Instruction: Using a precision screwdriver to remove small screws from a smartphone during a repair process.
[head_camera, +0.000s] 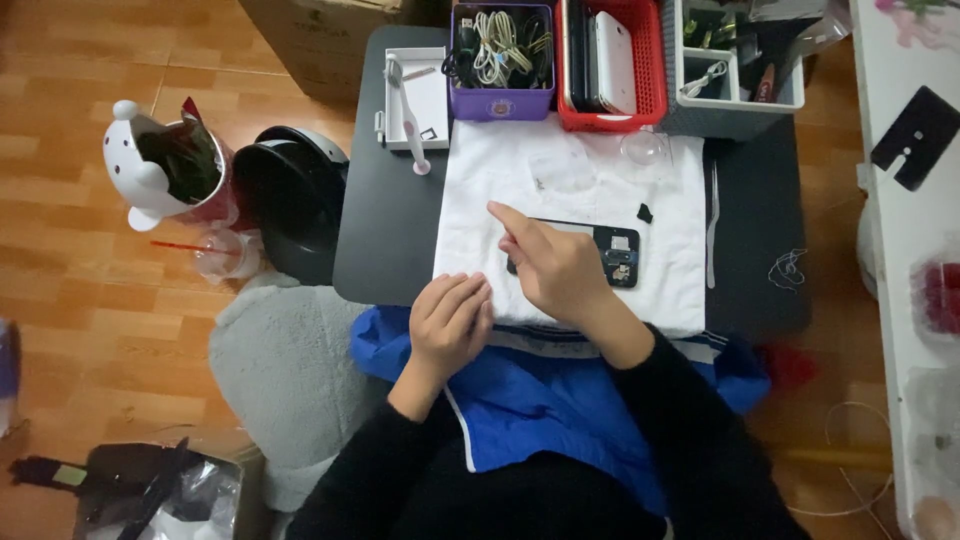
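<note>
Centrally, we see the phone (612, 252), its back open, lying on a white cloth (570, 190) on the dark worktop (385, 220); our right hand (555, 268) rests over its left end, index finger pointing up-left, grip holding nothing. Our left hand (450, 322) lies curled and empty at the cloth's lower edge

The right hand (560, 270) covers the left part of the opened phone (618, 254) (its small parts perhaps screws, too tiny to tell).
</note>
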